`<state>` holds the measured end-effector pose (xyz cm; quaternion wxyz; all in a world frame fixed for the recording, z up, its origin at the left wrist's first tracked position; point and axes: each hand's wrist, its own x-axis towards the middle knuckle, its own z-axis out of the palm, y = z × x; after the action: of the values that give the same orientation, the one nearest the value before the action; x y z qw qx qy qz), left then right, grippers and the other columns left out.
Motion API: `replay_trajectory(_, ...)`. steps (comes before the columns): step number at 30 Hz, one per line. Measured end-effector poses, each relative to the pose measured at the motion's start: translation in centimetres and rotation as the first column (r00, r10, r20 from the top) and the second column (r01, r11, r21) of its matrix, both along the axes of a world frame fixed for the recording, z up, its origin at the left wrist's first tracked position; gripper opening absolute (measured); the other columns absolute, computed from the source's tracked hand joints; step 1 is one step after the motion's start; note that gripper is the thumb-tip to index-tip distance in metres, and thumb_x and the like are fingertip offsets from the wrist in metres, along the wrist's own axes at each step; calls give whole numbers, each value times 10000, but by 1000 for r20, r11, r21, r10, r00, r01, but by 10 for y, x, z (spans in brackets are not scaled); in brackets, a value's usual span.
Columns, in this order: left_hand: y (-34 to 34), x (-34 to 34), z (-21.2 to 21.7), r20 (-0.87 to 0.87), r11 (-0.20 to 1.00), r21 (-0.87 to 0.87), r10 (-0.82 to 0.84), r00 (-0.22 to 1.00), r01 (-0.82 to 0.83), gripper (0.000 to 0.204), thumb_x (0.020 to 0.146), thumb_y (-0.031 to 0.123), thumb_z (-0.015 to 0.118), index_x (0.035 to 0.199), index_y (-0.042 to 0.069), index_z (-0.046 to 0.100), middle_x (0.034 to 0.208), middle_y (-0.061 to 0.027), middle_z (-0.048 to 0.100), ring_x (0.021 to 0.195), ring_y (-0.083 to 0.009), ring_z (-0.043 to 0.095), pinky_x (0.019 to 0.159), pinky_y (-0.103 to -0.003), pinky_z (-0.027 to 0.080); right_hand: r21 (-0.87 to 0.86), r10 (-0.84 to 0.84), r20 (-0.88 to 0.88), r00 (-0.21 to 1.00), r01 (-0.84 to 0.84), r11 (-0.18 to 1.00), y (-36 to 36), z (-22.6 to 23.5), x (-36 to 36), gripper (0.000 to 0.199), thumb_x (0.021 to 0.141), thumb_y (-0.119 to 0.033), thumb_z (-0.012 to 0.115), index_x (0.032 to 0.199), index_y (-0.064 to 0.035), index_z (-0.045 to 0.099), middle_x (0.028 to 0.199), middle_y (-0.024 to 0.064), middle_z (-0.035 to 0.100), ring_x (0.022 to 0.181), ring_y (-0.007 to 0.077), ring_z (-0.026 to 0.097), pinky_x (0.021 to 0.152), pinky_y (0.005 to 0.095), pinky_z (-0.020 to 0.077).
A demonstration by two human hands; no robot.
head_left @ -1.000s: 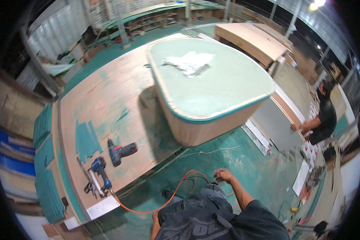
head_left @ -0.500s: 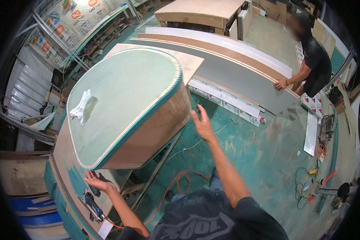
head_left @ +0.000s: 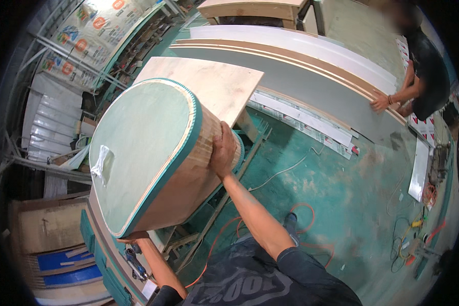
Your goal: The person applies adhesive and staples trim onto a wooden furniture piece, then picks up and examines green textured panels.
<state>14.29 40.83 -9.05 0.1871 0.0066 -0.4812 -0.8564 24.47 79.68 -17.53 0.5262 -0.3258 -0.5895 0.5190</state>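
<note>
Box (head_left: 150, 145), round-cornered and green-topped, sat over a pale wooden surface (head_left: 204, 81) between two hands: the right hand (head_left: 223, 151) lay open against its right end; the left hand (head_left: 134, 236) touched its near corner, those fingers too hidden to tell. Far right, a co-worker (head_left: 429, 76) touched a grey panel (head_left: 290, 83).

Beyond the right hand (head_left: 223, 150), the co-worker's head (head_left: 403, 19) is blurred; well left, corrugated sheeting (head_left: 51, 122) shines; the fisheye edges bow into black.
</note>
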Motion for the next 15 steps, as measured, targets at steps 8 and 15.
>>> replay_trajectory(8, 7, -34, -10, -47, 997, 67, 53, 997, -50, 776, 932, 642, 305, 1494, 128, 458, 1526, -122, 456, 1370, -380, 461, 1113, -569, 416, 36, 31, -60, 998, -29, 999, 23, 0, -52, 577, 1056, -397, 407, 1403, 57, 488, 1385, 281, 545, 1288, 453, 500, 1100, 500, 362)
replay_trajectory(15, 31, -71, 3, -58, 951, -48, 304, 951, -307, 647, 1015, 554, 315, 1396, 83, 542, 1414, -96, 543, 1284, -297, 520, 1058, -486, 456, -6, 72, -70, 995, -72, 997, 15, 6, -87, 546, 1039, -313, 432, 1412, 84, 463, 1405, 295, 526, 1309, 460, 480, 1109, 480, 361)
